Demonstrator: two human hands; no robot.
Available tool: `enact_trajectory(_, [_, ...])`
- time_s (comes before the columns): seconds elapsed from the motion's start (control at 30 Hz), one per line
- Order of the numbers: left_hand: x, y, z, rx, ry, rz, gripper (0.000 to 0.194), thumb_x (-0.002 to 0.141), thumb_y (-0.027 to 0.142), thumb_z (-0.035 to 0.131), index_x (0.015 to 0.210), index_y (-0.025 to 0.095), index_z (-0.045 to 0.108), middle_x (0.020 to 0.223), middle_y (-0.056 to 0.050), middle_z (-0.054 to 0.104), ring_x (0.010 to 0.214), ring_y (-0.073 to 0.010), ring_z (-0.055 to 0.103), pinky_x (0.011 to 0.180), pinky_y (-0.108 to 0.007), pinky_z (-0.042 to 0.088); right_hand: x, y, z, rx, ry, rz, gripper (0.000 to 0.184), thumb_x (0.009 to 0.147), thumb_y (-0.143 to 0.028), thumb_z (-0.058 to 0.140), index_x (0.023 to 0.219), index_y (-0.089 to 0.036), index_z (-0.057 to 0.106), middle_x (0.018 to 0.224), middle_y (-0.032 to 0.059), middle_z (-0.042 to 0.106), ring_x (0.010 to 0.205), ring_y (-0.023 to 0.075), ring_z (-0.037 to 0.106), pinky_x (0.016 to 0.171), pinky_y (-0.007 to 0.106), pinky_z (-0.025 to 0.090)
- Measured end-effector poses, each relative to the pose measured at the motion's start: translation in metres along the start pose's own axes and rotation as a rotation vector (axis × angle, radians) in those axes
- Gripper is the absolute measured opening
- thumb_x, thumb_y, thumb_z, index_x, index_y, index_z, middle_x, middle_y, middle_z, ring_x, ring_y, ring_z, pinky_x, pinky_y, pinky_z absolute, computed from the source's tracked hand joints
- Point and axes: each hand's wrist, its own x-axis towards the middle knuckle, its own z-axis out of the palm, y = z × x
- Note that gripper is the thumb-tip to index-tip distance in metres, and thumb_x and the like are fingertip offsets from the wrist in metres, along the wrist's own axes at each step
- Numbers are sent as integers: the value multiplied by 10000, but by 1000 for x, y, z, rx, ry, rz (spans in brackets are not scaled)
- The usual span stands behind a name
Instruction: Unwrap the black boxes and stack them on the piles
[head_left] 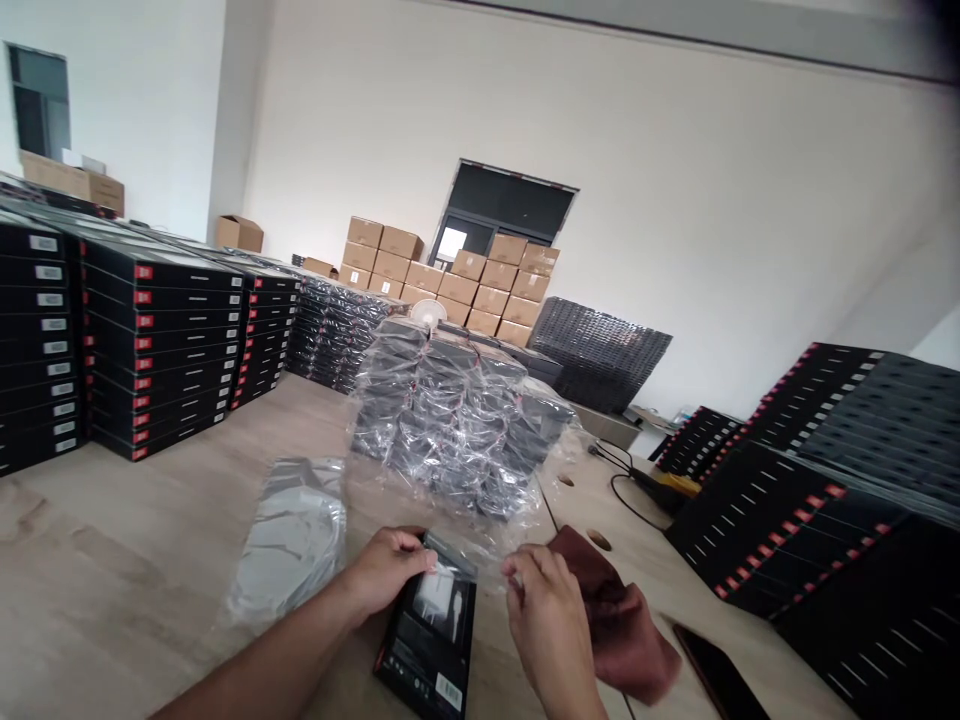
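Note:
A slim black retail box (pixel 426 640) lies in front of me on the wooden table, with a white charger and cable pictured on it and a barcode label near its close end. My left hand (pixel 390 568) grips its far left edge, thumb on top. Just right of the box is my right hand (pixel 546 610), its fingertips pinched together beside a wisp of clear film; what they hold is too small to make out. A dark red cloth (pixel 626 630) lies against the right side of that hand. Flat clear plastic bags (pixel 289 540) lie left of the box.
Film-wrapped boxes (pixel 465 420) are piled straight ahead. Tall stacks of black boxes stand left (pixel 165 350) and right (pixel 795 530). A phone (pixel 720 672) lies at the front right, and a black cable (pixel 622 480) farther back. Cartons (pixel 457 285) line the wall.

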Motion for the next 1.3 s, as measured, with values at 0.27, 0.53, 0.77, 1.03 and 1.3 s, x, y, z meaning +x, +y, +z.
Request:
enact_trajectory(0.27, [8,-9,-1,123,84,63,299,660,435,670,575,162,581,607,8,570,774,-201,574,689,-263,403,1,-33,7,365,-125,93,146,814,-310,517,866,-235,630,909,47,653,910,223,583,821,329,425])
enact_trajectory(0.53, [2,2,2,190,83,110,221,643,370,716,552,196,614,875,-50,696,1233,-257,450,908,-285,378,0,-45,20,448,-194,230,229,825,-394,527,697,-221,604,663,12,631,622,177,568,617,268,407])
enact_trajectory(0.77, [1,8,-1,208,81,109,184,670,370,696,630,190,694,1036,-61,691,1234,-270,458,939,-300,372,4,-48,14,746,-180,401,353,716,-546,616,677,-197,587,629,-5,561,607,161,500,573,248,400])
enact_trajectory(1.03, [-3,11,0,190,57,99,128,674,291,670,719,187,729,1288,-81,563,1231,-258,470,965,-312,377,4,-55,17,749,-225,436,307,674,-489,650,630,-201,556,582,-36,496,558,135,448,532,233,363])
enact_trajectory(1.3, [-4,11,1,247,53,120,92,659,236,655,717,191,711,1262,-80,573,1252,-248,455,952,-303,383,3,-39,19,634,61,417,252,746,-452,590,716,-203,561,630,-14,555,582,147,508,576,245,422])
